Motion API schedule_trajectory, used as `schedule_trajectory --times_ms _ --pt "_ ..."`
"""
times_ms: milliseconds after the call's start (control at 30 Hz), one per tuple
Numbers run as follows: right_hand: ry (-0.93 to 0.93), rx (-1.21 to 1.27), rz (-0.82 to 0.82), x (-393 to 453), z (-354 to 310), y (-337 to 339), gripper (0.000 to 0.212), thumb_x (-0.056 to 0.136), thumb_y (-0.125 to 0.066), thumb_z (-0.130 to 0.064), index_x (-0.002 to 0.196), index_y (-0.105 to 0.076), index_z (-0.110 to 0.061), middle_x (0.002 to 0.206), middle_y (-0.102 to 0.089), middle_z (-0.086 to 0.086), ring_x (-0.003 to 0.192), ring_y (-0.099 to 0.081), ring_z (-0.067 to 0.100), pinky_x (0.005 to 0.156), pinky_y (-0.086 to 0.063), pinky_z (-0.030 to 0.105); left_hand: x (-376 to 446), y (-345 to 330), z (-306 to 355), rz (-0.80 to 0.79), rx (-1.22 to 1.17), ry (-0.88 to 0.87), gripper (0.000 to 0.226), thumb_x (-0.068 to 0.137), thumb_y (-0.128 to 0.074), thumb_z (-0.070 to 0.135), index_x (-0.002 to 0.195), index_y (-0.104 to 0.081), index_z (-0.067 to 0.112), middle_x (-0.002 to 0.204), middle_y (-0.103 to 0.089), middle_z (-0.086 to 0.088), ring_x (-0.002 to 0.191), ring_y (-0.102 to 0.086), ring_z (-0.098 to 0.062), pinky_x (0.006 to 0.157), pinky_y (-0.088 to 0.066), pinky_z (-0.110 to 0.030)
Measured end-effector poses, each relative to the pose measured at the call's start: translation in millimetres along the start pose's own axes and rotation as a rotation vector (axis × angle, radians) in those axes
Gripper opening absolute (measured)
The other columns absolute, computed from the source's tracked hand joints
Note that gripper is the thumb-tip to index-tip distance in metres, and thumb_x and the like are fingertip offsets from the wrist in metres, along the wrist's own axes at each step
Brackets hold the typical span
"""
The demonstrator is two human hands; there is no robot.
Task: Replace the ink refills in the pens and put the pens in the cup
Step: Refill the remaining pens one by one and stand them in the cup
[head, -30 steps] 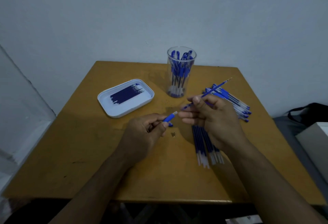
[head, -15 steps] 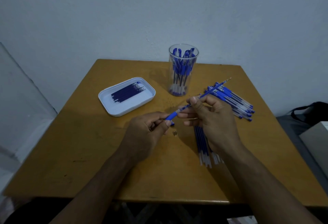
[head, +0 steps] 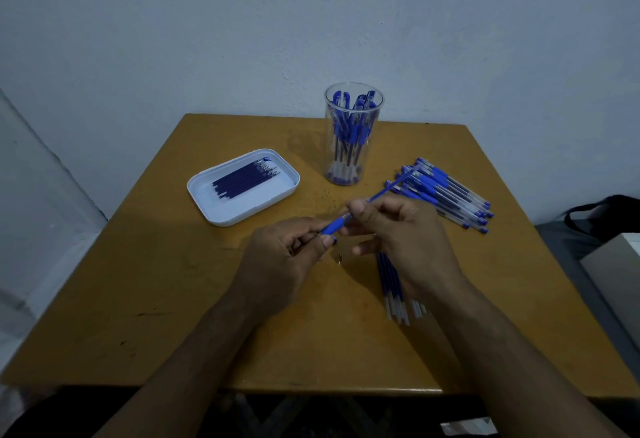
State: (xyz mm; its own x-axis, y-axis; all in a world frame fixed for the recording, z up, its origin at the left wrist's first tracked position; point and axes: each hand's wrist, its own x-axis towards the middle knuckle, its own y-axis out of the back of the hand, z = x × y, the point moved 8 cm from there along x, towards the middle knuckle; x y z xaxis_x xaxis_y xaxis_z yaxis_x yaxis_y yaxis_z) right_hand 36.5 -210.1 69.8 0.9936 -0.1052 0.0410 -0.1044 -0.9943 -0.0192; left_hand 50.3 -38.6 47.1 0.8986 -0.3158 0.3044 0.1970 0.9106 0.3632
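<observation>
Over the middle of the wooden table (head: 173,299), my left hand (head: 277,261) pinches the blue grip end of a pen barrel (head: 332,226). My right hand (head: 405,240) pinches a thin blue ink refill (head: 388,189) that slants up to the right, its lower end hidden at the barrel's mouth. A clear cup (head: 349,132) holding several blue pens stands at the back. A white tray (head: 207,195) at the left holds several dark refills (head: 246,179). A pile of pens (head: 446,195) lies at the right. More refills (head: 393,285) lie under my right wrist.
A tiny dark part (head: 340,258) lies on the table between my hands. A grey surface with a black bag (head: 609,215) and a pale box (head: 620,271) sits off the table's right side. A wall stands close behind the table.
My right hand has pushed the refill further toward the barrel in my left hand; less of it sticks out to the upper right. Both hands have drifted slightly.
</observation>
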Motion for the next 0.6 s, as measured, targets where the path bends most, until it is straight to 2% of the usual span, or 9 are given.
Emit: schedule_trajectory --times_ms 100,200,267,367,433,500,567,600 --pt "-0.020 0.055 0.045 0 -1 4 0.031 0.097 -0.064 -0.031 0.107 -0.066 -0.001 0.095 -0.075 0.010 0.078 -0.072 0.024 0.056 -0.058 0.036 0 -2 -1 -0.008 0.003 0.000 0.025 0.096 -0.067 0.021 0.120 -0.071 0.027 0.079 -0.071 0.004 0.066 -0.062 -0.015 0.058 -0.051 -0.024" --pt "0.020 0.039 0.128 0 -4 14 0.026 0.097 -0.065 -0.026 0.092 -0.064 -0.001 0.085 -0.072 0.014 0.068 -0.067 0.021 0.048 -0.053 0.032 0 -2 -3 -0.009 0.011 0.010 0.026 0.096 -0.066 0.024 0.121 -0.070 0.031 0.080 -0.070 0.005 0.069 -0.062 -0.018 0.058 -0.053 -0.028" --pt "-0.004 -0.068 0.083 -1 -1 11 0.024 0.094 -0.070 -0.026 0.085 -0.070 -0.004 0.077 -0.071 0.011 0.062 -0.063 0.017 0.047 -0.048 0.031 0 -3 -4 -0.013 0.012 0.014 0.027 0.097 -0.067 0.022 0.122 -0.071 0.029 0.080 -0.070 0.004 0.069 -0.063 -0.019 0.059 -0.053 -0.028" --pt "-0.090 -0.231 -0.036 -4 4 1 0.022 0.088 -0.073 -0.041 0.086 -0.078 -0.020 0.070 -0.068 0.010 0.054 -0.055 0.013 0.046 -0.042 0.027 0 -3 -4 -0.021 0.012 0.013 0.023 0.098 -0.065 0.023 0.120 -0.072 0.027 0.079 -0.070 0.004 0.066 -0.061 -0.012 0.058 -0.050 -0.023" --pt "-0.048 -0.328 -0.006 -4 0 3 0.028 0.089 -0.066 -0.052 0.089 -0.076 -0.026 0.074 -0.071 0.008 0.054 -0.055 0.008 0.049 -0.042 0.025 0 -1 -7 0.006 -0.031 0.056 0.019 0.099 -0.063 0.025 0.113 -0.070 0.034 0.077 -0.071 0.003 0.061 -0.060 -0.005 0.058 -0.048 -0.019" --pt "0.059 -0.542 0.038 -1 -6 9 0.025 0.094 -0.062 -0.049 0.086 -0.073 -0.028 0.075 -0.070 -0.003 0.060 -0.058 0.003 0.057 -0.043 0.019 1 3 -13 0.057 -0.099 0.124 0.016 0.101 -0.060 0.026 0.109 -0.067 0.037 0.078 -0.071 -0.001 0.057 -0.058 -0.004 0.055 -0.047 -0.018" --pt "0.091 -0.783 -0.038 0 -5 2 0.012 0.096 -0.065 -0.039 0.094 -0.073 -0.032 0.085 -0.069 -0.014 0.076 -0.060 -0.002 0.065 -0.042 0.014 1 7 -18 0.107 -0.139 0.169 0.014 0.102 -0.058 0.026 0.112 -0.067 0.032 0.079 -0.071 -0.004 0.056 -0.058 -0.009 0.052 -0.046 -0.020" --pt "0.089 -0.899 -0.107 -1 -2 -5 0.012 0.096 -0.066 -0.038 0.102 -0.073 -0.032 0.094 -0.069 -0.016 0.084 -0.060 -0.002 0.069 -0.044 0.014 2 9 -20 0.123 -0.140 0.180 0.015 0.103 -0.057 0.027 0.114 -0.067 0.028 0.079 -0.071 -0.004 0.055 -0.058 -0.011 0.051 -0.046 -0.020"
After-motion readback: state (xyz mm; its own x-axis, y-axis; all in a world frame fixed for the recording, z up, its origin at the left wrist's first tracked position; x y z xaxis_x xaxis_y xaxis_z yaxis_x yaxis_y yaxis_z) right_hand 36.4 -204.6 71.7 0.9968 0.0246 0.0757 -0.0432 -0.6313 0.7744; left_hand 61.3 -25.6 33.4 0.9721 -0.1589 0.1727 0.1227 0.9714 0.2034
